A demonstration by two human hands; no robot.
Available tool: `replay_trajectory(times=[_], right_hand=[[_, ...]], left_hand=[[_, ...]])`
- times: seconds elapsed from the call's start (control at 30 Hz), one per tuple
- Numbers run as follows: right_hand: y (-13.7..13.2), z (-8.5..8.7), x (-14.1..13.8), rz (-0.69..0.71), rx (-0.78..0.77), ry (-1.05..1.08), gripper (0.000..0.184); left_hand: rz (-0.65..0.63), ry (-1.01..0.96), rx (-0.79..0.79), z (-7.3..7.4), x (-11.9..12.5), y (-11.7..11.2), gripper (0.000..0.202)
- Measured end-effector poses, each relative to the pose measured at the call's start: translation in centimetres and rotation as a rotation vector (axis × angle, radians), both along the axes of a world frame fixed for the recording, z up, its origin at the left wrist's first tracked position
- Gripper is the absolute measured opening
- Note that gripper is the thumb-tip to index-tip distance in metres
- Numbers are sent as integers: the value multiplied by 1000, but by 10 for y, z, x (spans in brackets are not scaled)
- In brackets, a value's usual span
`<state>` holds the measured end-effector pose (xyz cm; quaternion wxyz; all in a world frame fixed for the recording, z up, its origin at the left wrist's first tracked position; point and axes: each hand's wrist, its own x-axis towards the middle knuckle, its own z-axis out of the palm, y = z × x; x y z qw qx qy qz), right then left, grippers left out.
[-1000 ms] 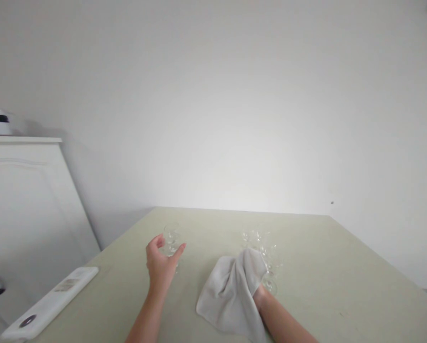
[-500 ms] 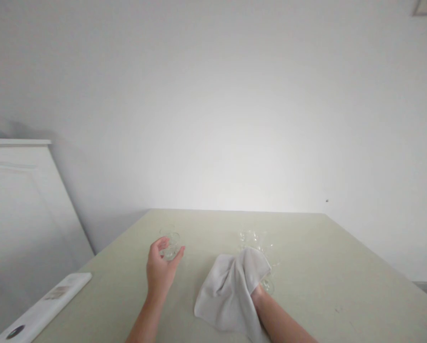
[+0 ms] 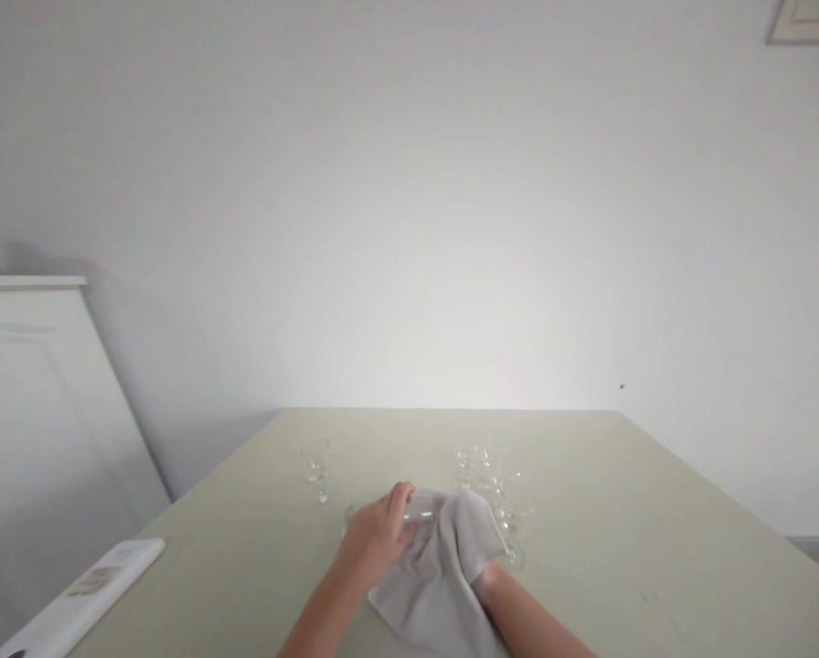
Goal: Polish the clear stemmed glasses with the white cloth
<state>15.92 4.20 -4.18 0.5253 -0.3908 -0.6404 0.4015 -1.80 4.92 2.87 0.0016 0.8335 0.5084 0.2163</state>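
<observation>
My left hand (image 3: 377,532) is closed around a clear stemmed glass (image 3: 420,508), tilted on its side with its bowl toward the right. The bowl meets a light grey cloth (image 3: 443,576). My right hand (image 3: 490,585) is inside the cloth and holds it against the glass; its fingers are hidden by the folds. Left of my hands, one stemmed glass (image 3: 315,464) stands upright on the pale green table (image 3: 608,567). Several more clear glasses (image 3: 490,471) are grouped just beyond and right of the cloth.
A long white box or packet (image 3: 84,594) lies along the table's left edge. To the left stands a white cabinet (image 3: 26,411). A plain wall (image 3: 409,228) rises behind the table's far edge, with a framed item (image 3: 811,23) at upper right.
My left hand has come from the left side toward the cloth, bringing a glass that now lies tilted against it. The right hand stays in the cloth. The view has shifted slightly.
</observation>
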Motion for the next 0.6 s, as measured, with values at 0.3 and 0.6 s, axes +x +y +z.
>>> replay_trajectory(times=[0.3,0.6], right_hand=[[-6,15,-6,-199,17,-65,36],[-4,16,-4,-324,-79,107,30]], left_hand=[[-117,232,6,17,29,14,21],[-72,190,411,-15,18,31,27]])
